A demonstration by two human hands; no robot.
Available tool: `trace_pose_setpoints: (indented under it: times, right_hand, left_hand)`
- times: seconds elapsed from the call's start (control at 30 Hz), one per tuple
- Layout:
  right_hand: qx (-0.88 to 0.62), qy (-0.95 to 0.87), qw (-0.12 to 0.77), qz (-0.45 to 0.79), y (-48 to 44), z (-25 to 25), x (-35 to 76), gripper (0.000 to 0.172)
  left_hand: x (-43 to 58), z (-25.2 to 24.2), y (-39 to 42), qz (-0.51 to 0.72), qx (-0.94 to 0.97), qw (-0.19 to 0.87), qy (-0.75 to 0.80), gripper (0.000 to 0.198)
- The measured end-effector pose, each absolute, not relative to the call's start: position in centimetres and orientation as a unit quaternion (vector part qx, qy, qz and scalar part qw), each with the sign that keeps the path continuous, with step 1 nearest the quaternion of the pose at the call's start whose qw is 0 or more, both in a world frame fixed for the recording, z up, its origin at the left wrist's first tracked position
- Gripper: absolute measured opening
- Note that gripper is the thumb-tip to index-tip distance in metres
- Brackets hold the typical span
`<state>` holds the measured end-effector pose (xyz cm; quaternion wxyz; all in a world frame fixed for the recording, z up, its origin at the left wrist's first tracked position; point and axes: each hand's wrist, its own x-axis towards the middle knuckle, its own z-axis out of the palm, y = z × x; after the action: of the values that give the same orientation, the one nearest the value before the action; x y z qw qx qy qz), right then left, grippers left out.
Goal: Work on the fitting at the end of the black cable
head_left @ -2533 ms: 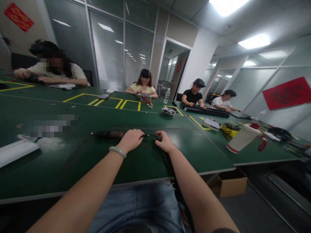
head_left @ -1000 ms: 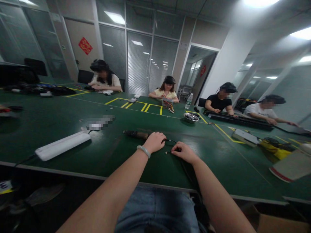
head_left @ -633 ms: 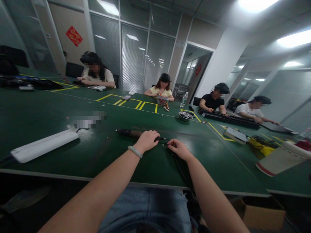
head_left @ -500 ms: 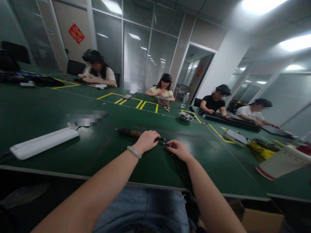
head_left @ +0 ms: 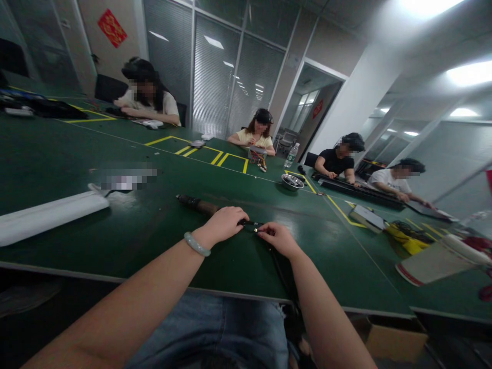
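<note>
Hands apart on the green table, right just beside left. Left hand, palm down, closed over the rear end of a dark cylindrical tool; tool lies flat near the middle of the table, front tip pointing away to the left, brown mid-section exposed. Contact under the palm hidden. A thin black lead shows from under the left fingertips toward the right hand. Right hand: thumb and fingertips pinched on a black cable, small pale-metal connector protruding toward the left hand; cable runs back beneath the wrist to the near edge. Connector and lead very close; whether they touch, cannot tell. Surroundings: white bar-shaped object to the left, metal bowl beyond the hands, clear bottle behind it, white cup well to the right.
</note>
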<state>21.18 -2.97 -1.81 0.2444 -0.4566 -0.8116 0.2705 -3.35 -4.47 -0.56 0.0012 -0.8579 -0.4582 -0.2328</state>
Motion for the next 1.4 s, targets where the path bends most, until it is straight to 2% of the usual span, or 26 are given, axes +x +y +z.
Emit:
trace_pose_setpoints:
  times: [0.5,0.7,0.8,1.0,1.23,1.4]
  right_hand:
    - [-0.453,-0.826,0.272,0.195,-3.6,-2.2,20.9,0.016]
    - [-0.458,-0.824,0.253,0.218,-6.2,-1.5,21.9,0.034]
    - [-0.476,-0.815,0.246,0.222,-7.1,-1.4,22.4,0.037]
    - [-0.553,-0.752,0.252,0.256,-6.4,-2.3,21.4,0.025]
    - [-0.561,-0.702,0.323,0.295,-4.4,-3.1,17.5,0.024]
    - [-0.557,-0.709,0.333,0.276,-4.8,-3.4,16.1,0.023]
  left_hand:
    - [-2.2,-1.2,-4.6,-0.282,-0.835,0.013,-0.473,0.019]
    - [-2.3,-1.4,-5.1,-0.283,-0.837,0.002,-0.468,0.024]
    - [-2.2,-1.4,-5.3,-0.284,-0.836,-0.006,-0.469,0.026]
    - [-2.4,-1.8,-5.0,-0.293,-0.836,-0.006,-0.463,0.023]
    - [-2.7,-1.7,-5.4,-0.291,-0.831,0.004,-0.474,0.023]
    - [-2.7,-1.7,-6.1,-0.289,-0.827,0.026,-0.481,0.022]
